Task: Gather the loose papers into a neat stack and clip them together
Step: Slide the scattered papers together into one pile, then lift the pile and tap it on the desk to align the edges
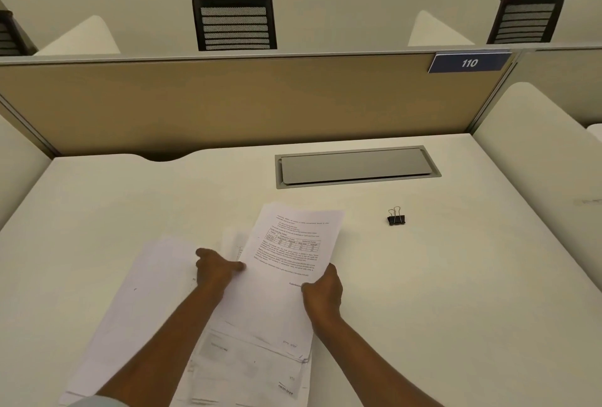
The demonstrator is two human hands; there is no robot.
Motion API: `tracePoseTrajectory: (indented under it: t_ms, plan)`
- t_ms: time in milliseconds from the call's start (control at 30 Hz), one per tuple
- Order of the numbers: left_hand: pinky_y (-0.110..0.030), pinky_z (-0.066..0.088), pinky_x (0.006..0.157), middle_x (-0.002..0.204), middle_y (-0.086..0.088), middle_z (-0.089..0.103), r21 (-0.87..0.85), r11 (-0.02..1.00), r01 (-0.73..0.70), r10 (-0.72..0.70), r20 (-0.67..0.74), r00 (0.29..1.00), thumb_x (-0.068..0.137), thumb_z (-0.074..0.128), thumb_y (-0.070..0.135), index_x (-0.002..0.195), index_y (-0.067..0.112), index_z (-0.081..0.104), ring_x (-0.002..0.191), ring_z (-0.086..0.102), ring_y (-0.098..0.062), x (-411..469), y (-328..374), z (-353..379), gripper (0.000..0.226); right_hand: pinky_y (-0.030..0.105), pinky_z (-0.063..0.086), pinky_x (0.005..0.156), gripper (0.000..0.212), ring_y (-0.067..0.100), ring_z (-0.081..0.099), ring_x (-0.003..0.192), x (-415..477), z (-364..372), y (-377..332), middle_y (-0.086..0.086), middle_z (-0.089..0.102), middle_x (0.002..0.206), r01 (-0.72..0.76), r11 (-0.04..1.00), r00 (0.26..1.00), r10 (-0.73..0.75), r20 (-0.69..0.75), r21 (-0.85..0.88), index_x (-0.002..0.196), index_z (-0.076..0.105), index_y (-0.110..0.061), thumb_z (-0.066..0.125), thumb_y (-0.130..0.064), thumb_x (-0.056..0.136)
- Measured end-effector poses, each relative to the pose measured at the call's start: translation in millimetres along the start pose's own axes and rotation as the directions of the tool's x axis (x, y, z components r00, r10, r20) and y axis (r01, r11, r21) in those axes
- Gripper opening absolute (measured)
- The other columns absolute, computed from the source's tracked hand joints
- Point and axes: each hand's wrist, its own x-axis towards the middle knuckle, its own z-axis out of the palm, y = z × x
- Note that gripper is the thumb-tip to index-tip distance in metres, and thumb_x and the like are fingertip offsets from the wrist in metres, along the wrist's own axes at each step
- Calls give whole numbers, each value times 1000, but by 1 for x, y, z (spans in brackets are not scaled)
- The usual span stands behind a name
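Observation:
Several loose white papers [153, 302] lie fanned out unevenly on the white desk [456, 292], reaching down to the near edge. On top is a printed sheet [293, 243] with text and a table, angled to the right. My left hand [216, 268] grips that sheet's left edge, thumb on top. My right hand [322, 292] pinches its right edge lower down. A black binder clip [396, 218] with silver handles sits alone on the desk, to the right of and a little beyond the papers, away from both hands.
A grey cable hatch [356, 166] is set into the desk beyond the papers. A tan partition [228, 103] with a blue "110" sign [469, 63] closes off the far side. White dividers stand at both sides. Black mesh chairs [234, 23] show behind the partition.

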Motion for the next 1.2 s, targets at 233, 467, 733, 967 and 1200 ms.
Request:
tracePoseTrajectory:
  t_ms: [233, 467, 733, 967, 1200]
  plan:
    - [-39, 58, 70, 101, -18, 72, -260, 965, -41, 157, 445, 882, 61, 83, -2, 92, 8, 68, 83, 70, -33, -11, -1, -13, 36, 50, 45, 98, 35, 26, 60, 102, -1, 8, 1, -1, 62, 119, -88, 982, 996, 88, -12, -169, 104, 47, -20, 41, 5, 79]
    - [-41, 59, 69, 103, -14, 71, -393, 911, -127, 311, 449, 837, 47, 79, 3, 102, 12, 64, 92, 68, -35, -28, 0, -15, 58, 47, 56, 83, 34, 25, 60, 94, 9, -3, 4, 4, 60, 109, -113, 992, 993, 111, 36, 61, 90, 55, -25, 49, 2, 70]
    - [-49, 58, 79, 113, -15, 70, -578, 797, -173, 492, 458, 740, 46, 88, 12, 118, 8, 61, 100, 68, -37, -47, 14, -36, 77, 41, 58, 72, 47, 35, 70, 91, 6, -68, -17, 17, 72, 105, -97, 813, 957, -82, 277, 574, 106, 65, -2, 66, 8, 60]
    - [-45, 60, 70, 108, -15, 72, -691, 686, -228, 604, 365, 709, 32, 97, 26, 109, 10, 66, 94, 70, -38, -90, 52, -35, 84, 51, 57, 82, 68, 37, 67, 100, -1, -112, -53, 16, 69, 113, 91, 754, 928, -301, 219, 650, 121, 56, -4, 76, -3, 56]
    - [-54, 57, 79, 111, -16, 70, -763, 557, -328, 730, 263, 630, 44, 91, 14, 106, 16, 69, 98, 68, -38, -135, 93, -20, 66, 38, 59, 71, 35, 29, 69, 85, -16, -168, -79, 9, 73, 91, 368, 755, 913, -404, -57, 543, 92, 68, -9, 72, 9, 62]
